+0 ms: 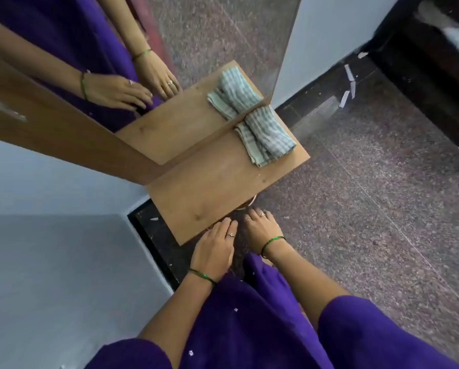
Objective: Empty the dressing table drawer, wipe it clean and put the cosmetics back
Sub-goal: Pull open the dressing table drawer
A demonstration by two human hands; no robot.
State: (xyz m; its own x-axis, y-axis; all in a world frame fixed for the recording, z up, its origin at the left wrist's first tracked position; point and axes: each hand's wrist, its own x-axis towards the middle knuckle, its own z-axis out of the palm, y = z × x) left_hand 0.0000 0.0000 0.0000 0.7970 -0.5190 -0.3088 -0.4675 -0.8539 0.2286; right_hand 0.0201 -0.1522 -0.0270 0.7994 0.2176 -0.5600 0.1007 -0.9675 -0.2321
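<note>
Reaching under the near edge of the wooden top (217, 182), the left hand (215, 251) and right hand (261, 227) have their fingers tucked below it, so I cannot tell if they grip the drawer, which is hidden under there. I think the drawer should be pulled slowly and straight with both hands so nothing inside tips. A folded striped cloth (265, 134) lies at the far right of the top, touching the mirror (209, 35), with speckled floor (369, 182) to the right.
</note>
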